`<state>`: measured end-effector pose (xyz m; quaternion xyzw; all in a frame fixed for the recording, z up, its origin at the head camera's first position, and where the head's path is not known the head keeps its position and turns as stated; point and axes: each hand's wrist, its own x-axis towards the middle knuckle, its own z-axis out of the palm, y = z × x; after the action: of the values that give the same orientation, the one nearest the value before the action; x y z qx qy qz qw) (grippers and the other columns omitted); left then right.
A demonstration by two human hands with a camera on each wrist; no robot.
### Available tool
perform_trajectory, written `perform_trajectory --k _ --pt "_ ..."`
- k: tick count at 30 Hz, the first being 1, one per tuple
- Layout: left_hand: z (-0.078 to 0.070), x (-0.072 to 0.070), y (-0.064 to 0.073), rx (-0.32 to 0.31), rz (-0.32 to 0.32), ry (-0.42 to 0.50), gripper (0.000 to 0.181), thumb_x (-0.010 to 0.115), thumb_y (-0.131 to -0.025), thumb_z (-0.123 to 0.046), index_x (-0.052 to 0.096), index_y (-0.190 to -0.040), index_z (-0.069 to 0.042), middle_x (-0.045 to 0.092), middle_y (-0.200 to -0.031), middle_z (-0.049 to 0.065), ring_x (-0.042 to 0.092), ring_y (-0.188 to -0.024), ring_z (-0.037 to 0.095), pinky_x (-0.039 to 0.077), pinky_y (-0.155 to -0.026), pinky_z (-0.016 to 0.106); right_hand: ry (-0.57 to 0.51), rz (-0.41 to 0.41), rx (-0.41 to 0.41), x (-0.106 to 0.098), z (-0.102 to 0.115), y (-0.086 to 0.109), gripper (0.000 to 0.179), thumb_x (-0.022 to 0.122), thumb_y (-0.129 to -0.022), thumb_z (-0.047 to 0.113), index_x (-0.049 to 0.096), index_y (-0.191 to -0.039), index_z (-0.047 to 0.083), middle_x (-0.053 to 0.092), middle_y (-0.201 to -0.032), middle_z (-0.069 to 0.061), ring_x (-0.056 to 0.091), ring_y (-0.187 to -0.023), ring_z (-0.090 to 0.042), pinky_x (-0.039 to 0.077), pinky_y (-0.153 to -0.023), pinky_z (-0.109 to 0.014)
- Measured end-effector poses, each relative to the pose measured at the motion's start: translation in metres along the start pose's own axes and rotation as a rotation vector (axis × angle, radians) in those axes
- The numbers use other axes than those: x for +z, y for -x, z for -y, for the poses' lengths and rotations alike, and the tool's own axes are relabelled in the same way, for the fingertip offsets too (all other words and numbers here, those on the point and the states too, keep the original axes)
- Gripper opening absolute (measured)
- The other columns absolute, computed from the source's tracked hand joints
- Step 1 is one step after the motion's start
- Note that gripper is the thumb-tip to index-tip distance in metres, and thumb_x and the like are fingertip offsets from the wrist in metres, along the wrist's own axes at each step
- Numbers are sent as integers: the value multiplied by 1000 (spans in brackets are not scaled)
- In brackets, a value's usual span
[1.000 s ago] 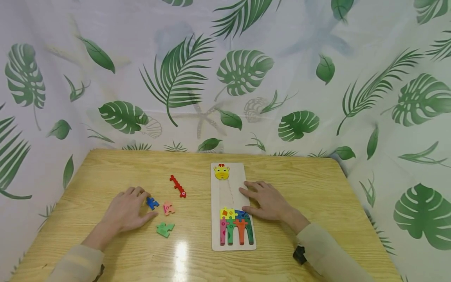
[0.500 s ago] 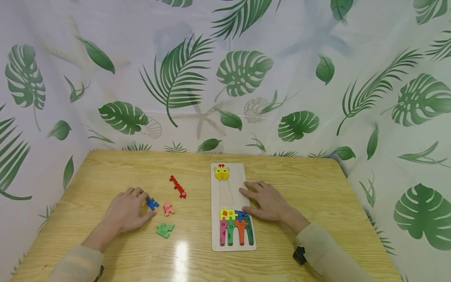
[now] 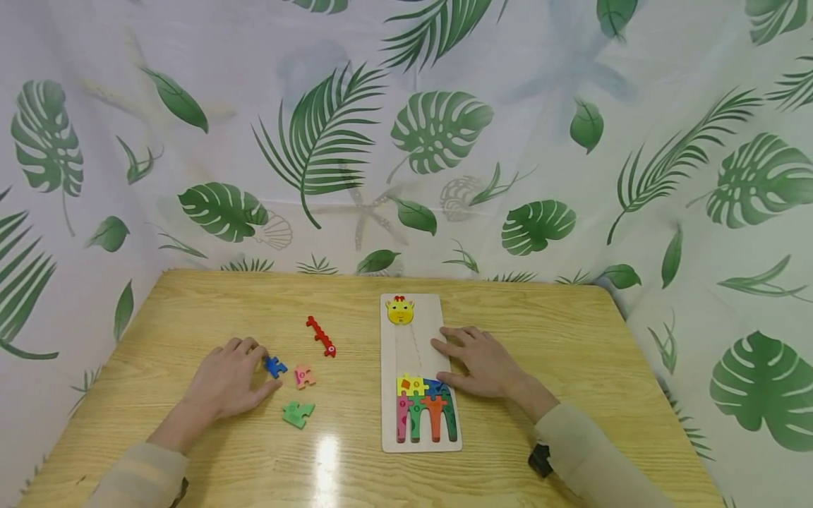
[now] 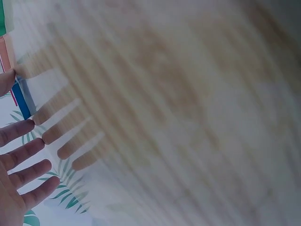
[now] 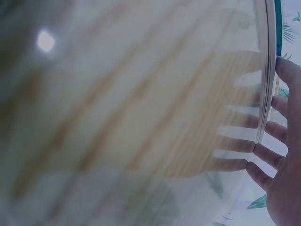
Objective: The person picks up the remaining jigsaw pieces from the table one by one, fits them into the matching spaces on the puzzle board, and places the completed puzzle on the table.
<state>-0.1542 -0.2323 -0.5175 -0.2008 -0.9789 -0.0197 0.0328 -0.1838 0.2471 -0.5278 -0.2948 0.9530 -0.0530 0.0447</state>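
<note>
My left hand (image 3: 227, 377) rests on the table at the left, fingers spread and slightly bent. Between its index finger and thumb lies a small blue puzzle piece (image 3: 275, 367); in the left wrist view both fingertips come right up to that blue piece (image 4: 21, 101). A pink puzzle piece (image 3: 303, 375) and a light green one (image 3: 297, 414) lie just right of the hand. On the giraffe puzzle board (image 3: 390, 367), my right hand (image 3: 479, 363) rests along the right edge with extended fingers. The yellow giraffe head (image 3: 400, 310) and several coloured body and leg pieces (image 3: 416, 416) fill parts of the board.
A long red puzzle piece (image 3: 320, 336) lies between the left hand and the board. The wooden table (image 3: 546, 303) ends at the back against a leaf-patterned cloth (image 3: 444, 226). Light glares off the tabletop near the front.
</note>
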Motion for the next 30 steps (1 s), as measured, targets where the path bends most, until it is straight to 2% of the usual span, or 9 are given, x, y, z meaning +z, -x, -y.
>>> perform_trajectory --k 18,30 --pt "-3 -1 -2 -6 2 1 66 68 -93 -63 71 -122 -4 69 -130 21 65 -120 41 59 -96 58 0 6 3 1 0 0 68 55 -101 64 49 -159 27 47 -166 -7 49 -144 -35 44 -118 -59" --pt "-4 2 -6 19 -35 -17 53 69 -95 -55 72 -115 -7 71 -125 18 66 -117 39 61 -91 55 15 5 -7 3 -3 0 68 53 -102 65 48 -159 28 47 -166 -7 50 -144 -34 45 -118 -58"
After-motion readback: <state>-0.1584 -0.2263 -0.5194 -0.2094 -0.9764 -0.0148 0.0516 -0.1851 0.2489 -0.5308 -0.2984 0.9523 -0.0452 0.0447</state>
